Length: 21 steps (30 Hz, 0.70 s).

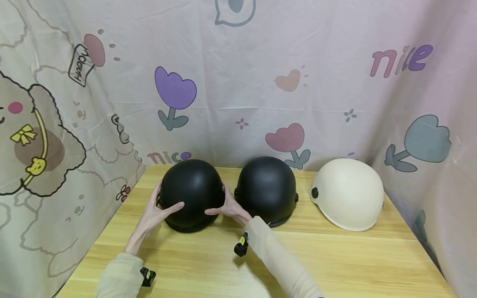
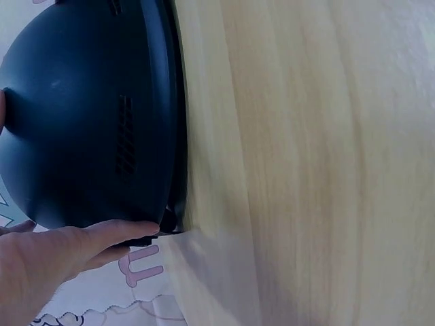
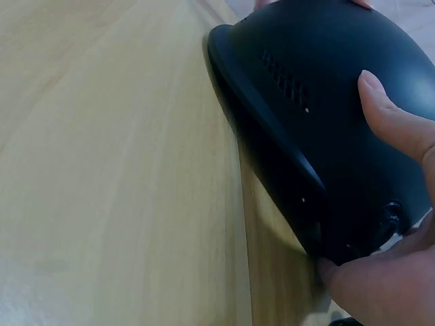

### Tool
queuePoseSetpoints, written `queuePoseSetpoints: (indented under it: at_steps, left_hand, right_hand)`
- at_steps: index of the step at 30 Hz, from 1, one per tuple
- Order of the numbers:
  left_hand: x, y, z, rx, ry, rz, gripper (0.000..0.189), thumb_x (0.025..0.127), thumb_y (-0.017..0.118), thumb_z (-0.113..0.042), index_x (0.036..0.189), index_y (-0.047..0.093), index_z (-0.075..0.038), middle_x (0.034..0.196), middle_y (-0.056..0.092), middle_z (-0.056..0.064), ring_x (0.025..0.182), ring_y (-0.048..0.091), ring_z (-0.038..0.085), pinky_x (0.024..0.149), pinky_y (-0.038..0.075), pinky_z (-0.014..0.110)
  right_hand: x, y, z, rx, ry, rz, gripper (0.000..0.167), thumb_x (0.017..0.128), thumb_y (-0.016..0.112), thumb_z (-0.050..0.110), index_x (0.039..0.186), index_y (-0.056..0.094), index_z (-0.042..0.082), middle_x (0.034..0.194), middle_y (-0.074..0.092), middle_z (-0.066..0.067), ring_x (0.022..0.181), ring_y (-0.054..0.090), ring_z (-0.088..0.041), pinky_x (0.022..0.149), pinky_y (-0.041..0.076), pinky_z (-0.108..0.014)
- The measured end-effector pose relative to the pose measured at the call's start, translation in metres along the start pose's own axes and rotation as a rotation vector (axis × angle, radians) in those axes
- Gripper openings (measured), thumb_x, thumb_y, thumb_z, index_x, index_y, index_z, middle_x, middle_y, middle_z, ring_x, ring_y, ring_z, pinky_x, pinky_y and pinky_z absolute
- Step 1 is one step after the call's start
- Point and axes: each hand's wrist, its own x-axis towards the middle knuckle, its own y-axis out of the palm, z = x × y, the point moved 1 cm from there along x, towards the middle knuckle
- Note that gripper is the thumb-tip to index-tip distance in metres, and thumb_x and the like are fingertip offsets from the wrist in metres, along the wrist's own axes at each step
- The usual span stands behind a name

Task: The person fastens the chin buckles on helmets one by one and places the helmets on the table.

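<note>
Wooden table (image 1: 193, 265) beneath leftmost black helmet (image 1: 191, 184), left grip (image 1: 155, 213) and right grip (image 1: 230, 207) clasped round it

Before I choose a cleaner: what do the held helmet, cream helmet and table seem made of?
Held helmet: matte, probably hard plastic, given its soft highlight. Cream helmet: likely plastic, smooth; even colour, faint sheen. Table: satin wood or laminate; visible grain.

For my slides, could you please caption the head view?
Left grip and right grip hold a black helmet left of another black helmet and a cream one.
</note>
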Motion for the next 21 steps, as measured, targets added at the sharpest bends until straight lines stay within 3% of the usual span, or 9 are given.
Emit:
queuePoseSetpoints:
  at_steps: [11, 21]
  left_hand:
    - [0.002, 0.002, -0.002, 0.025, -0.001, -0.014, 0.114, 0.085, 0.081, -0.038, 0.163, -0.002, -0.033, 0.172, 0.001, 0.01, 0.155, 0.007, 0.046, 0.116, 0.015, 0.076]
    - [-0.003, 0.006, 0.004, 0.012, 0.02, 0.006, 0.12, 0.082, 0.083, -0.033, 0.162, -0.006, -0.033, 0.172, -0.003, 0.011, 0.155, 0.004, 0.047, 0.114, 0.013, 0.079]
  right_hand:
    - [-0.006, 0.002, 0.003, -0.039, -0.02, -0.045, 0.118, 0.077, 0.089, 0.025, 0.163, 0.009, 0.024, 0.17, 0.011, -0.013, 0.156, 0.016, -0.038, 0.123, 0.018, -0.064]
    - [-0.013, 0.007, -0.003, -0.073, -0.126, -0.102, 0.107, 0.078, 0.087, 0.023, 0.16, 0.019, 0.019, 0.166, 0.021, -0.017, 0.152, 0.025, -0.038, 0.12, 0.027, -0.064]
